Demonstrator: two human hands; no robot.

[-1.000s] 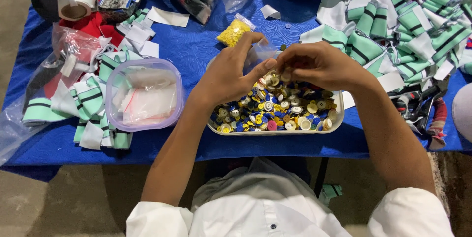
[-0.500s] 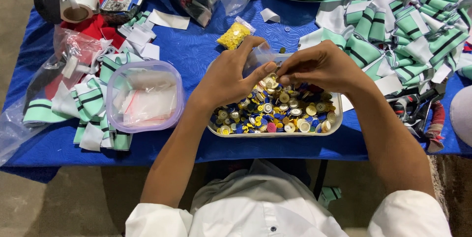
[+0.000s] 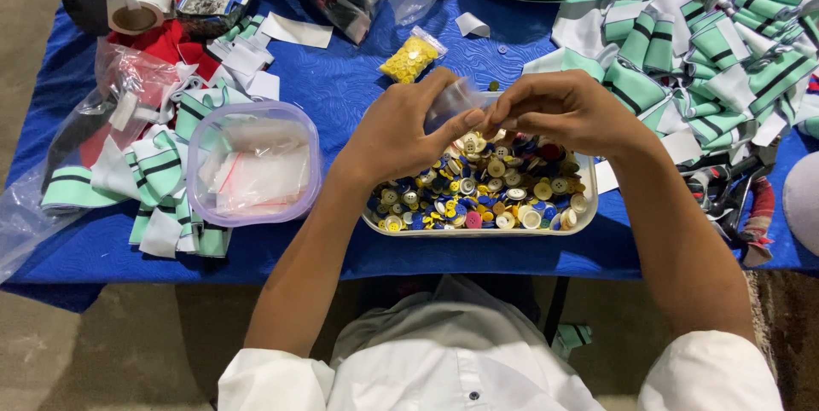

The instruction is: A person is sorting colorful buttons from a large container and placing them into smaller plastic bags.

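Both pinched on a small clear bag [image 3: 455, 101], left hand [image 3: 401, 134] and right hand [image 3: 567, 108], right above the button tray [image 3: 589, 206] on the blue tabletop [image 3: 341, 87].

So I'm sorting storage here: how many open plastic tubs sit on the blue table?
2: a round tub of small bags at left, a rectangular tub of buttons under both hands.
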